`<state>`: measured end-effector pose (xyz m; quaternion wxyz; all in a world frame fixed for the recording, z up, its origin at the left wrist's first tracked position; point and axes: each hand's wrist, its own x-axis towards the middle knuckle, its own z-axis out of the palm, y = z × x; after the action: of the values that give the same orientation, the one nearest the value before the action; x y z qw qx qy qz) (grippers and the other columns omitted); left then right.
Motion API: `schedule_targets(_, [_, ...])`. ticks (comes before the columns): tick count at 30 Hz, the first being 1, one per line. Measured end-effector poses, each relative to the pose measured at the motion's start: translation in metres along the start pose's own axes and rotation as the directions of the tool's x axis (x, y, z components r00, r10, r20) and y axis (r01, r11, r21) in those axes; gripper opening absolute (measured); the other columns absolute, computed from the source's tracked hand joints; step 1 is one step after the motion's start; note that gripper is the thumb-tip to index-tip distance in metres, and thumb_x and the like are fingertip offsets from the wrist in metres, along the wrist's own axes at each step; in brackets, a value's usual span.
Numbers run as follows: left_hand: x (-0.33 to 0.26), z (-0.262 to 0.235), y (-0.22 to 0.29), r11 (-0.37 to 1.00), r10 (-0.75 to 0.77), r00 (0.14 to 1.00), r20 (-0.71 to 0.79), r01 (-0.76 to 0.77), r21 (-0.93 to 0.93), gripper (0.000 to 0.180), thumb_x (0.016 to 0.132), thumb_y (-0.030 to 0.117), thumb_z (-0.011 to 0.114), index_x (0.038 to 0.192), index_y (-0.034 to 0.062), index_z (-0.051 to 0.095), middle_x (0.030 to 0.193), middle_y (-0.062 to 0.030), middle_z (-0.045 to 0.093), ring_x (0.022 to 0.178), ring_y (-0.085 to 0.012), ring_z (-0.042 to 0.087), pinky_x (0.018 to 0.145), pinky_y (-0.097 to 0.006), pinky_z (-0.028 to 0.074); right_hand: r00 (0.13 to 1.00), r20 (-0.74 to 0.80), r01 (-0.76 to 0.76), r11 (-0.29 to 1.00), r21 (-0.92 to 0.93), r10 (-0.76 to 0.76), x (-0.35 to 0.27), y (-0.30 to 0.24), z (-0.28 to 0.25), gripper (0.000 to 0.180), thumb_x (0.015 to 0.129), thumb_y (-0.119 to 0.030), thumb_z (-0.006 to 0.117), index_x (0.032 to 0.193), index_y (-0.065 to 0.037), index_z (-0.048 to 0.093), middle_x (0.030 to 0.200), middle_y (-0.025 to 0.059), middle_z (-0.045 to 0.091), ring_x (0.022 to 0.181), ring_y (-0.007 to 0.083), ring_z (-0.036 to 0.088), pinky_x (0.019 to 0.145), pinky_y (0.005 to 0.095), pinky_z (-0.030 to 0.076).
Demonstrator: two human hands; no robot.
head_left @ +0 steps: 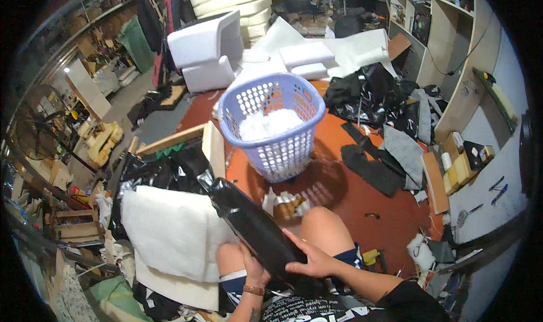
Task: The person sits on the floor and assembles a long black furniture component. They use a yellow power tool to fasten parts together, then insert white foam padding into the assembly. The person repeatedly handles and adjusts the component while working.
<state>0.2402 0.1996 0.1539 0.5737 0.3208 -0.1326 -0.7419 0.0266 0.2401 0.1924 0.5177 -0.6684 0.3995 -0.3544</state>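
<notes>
1. A seated person holds a long black bundle (254, 223) over the lap, its far end slanting up toward the left, past the bare knees.
2. The left hand (257, 269) clasps the bundle's left side, fingertips hidden beneath it; a brown band (253, 290) circles the wrist.
3. The right hand (308, 260) grips the opposite side, thumb laid over the top and parted from the fingers stretched along the edge.
4. Beyond the knees, a lilac basket (270, 144) with white stuffing (271, 125) inside stands on the reddish floor (396, 223).
5. At left, folded white padding (164, 231) lies beside the bundle, near black sheeting (158, 175) and a wooden frame (215, 149).
6. Grey fabric (403, 155) lies at right, well apart from both hands.
</notes>
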Motion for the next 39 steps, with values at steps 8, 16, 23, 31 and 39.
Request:
schedule_targets(8, [0.023,-0.045,-0.004,0.994,0.052,0.991,0.125,-0.064,0.089,0.064,0.114,0.058,0.040,0.144,0.0045,0.060,0.131,-0.0120,0.072,0.115,-0.0283,0.071,0.101,-0.044,0.058,0.983,0.089,-0.184,0.861,0.473,0.161,-0.031,0.020,0.025,0.089,0.114,-0.057,0.036,0.173,-0.002,-0.002,0.181,0.0166,0.003,0.167,0.0262,0.004,0.133,0.0395,0.005])
schedule_targets(16, [0.022,-0.043,0.008,0.980,0.098,0.981,0.168,-0.124,0.156,0.061,0.115,0.055,0.040,0.144,0.0048,0.061,0.132,-0.0115,0.071,0.116,-0.0271,0.070,0.102,-0.043,0.058,0.987,0.064,-0.158,0.885,0.437,0.145,-0.027,0.009,0.028,0.084,0.116,-0.054,0.032,0.172,-0.002,-0.002,0.181,0.0165,0.002,0.167,0.0262,0.002,0.134,0.0395,0.005])
schedule_targets(23, [0.006,0.006,0.025,0.986,0.105,0.993,-0.054,-0.111,-0.128,0.071,0.111,0.066,0.040,0.153,0.0109,0.053,0.146,-0.0079,0.063,0.132,-0.0280,0.062,0.114,-0.045,0.050,0.981,-0.010,-0.183,0.935,0.303,0.195,-0.016,-0.008,-0.017,0.077,0.108,-0.048,0.059,0.165,-0.001,0.037,0.164,0.0215,0.047,0.152,0.0323,0.045,0.126,0.0419,0.033])
schedule_targets(31, [-0.021,0.031,0.013,0.971,0.238,0.958,-0.160,-0.240,0.008,0.074,0.106,0.062,0.058,0.160,0.0138,0.043,0.153,-0.0073,0.054,0.140,-0.0300,0.053,0.115,-0.051,0.048,0.969,-0.142,0.141,0.926,-0.350,-0.201,0.022,-0.055,-0.101,0.110,0.072,-0.040,0.100,0.160,-0.004,0.045,0.141,0.0194,0.063,0.135,0.0323,0.060,0.117,0.0433,0.046])
schedule_targets(39, [-0.126,0.068,0.045,0.516,-0.658,0.565,0.499,-0.145,0.844,0.046,0.096,0.025,0.070,0.139,0.0089,0.071,0.158,-0.0301,0.048,0.130,-0.0512,0.053,0.104,-0.067,0.047,0.970,0.157,-0.211,0.963,0.168,0.185,0.079,-0.015,-0.191,0.097,0.079,-0.010,0.090,0.164,-0.010,0.043,0.147,0.0079,0.060,0.134,0.0192,0.057,0.117,0.0375,0.046])
